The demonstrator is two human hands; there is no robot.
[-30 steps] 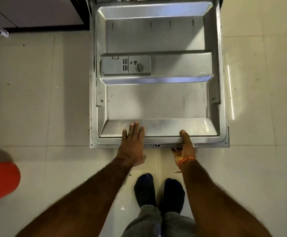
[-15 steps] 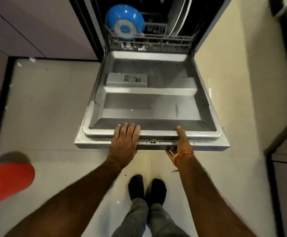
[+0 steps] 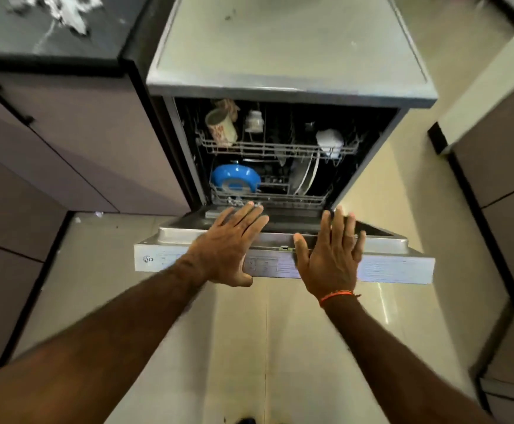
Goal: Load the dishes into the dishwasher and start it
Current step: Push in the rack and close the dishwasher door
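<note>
While both hands work the door, the scene reads as follows.

Left hand (image 3: 231, 249): fingers straight and together, laid flat over the top edge of the dishwasher door (image 3: 396, 267), just left of centre frame; it grips nothing.

Right hand (image 3: 330, 255): fingers spread and straight, palm toward the same edge, just right of centre; whether it actually touches the door cannot be told. An orange thread bracelet (image 3: 338, 295) circles its wrist.

Door: half raised, its control strip facing the camera across the middle of the frame, the tub behind it open to view.

Dishes: loaded. A blue bowl (image 3: 234, 179) and plates (image 3: 306, 175) stand in the lower rack (image 3: 280, 197); a patterned mug (image 3: 220, 127) and a white cup (image 3: 329, 140) sit in the upper rack (image 3: 265, 146), in the upper centre of the frame.

Step in hand: judged to be closing the door, with loading done.

Next move: probably a firm, even push from both palms until the latch catches, then a press on the control strip to start the cycle.

Surroundings: cabinet fronts (image 3: 75, 148) at left, tiled floor (image 3: 249, 347) below.
</note>
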